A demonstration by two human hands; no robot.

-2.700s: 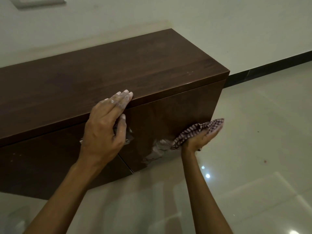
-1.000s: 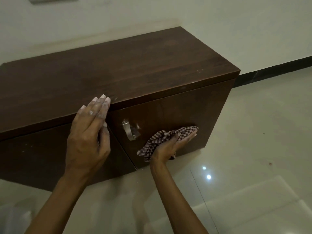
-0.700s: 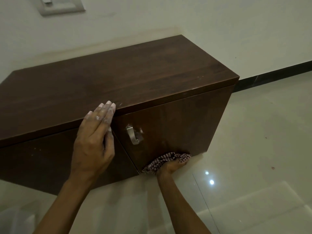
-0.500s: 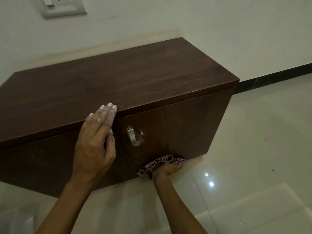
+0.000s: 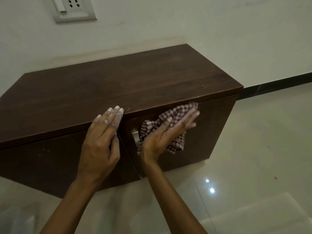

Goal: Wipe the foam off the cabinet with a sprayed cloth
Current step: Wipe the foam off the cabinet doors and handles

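We find the left hand [image 5: 101, 144] laid flat over the front top edge of the cabinet [image 5: 135, 81]. Its 4 fingers are straight and pressed together, grasping nothing, and the thumb lies down along the front face. The fingertips [image 5: 115, 110] reach onto the cabinet top and are coated white. The left forearm rises from below the cabinet's front.

The right hand [image 5: 168, 134] is pressed against the upper part of the cabinet's right door [image 5: 214, 132]. Its fingers are extended and slightly blurred, and they curl around nothing. The checked cloth [image 5: 179, 112] is bunched between this hand and the door. Its top edge touches the underside of the cabinet's top panel, and loose folds hang out below the palm.

A metal handle [image 5: 135, 138] sits on the right door, just beside the seam with the left door [image 5: 50, 161]. The cloth and the heel of the right hand cover part of it.

We note a small white smear [image 5: 128, 109] on the cabinet's top edge just beside the left fingertips, and a few white specks [image 5: 44, 150] on the left door. We cannot tell whether any foam lies under the cloth.

A wall socket [image 5: 72, 7] is mounted above the cabinet. A dark skirting strip [image 5: 273, 84] runs off from the cabinet's right end. The glossy tiled floor [image 5: 253, 157] in front of the cabinet carries 2 light reflections.
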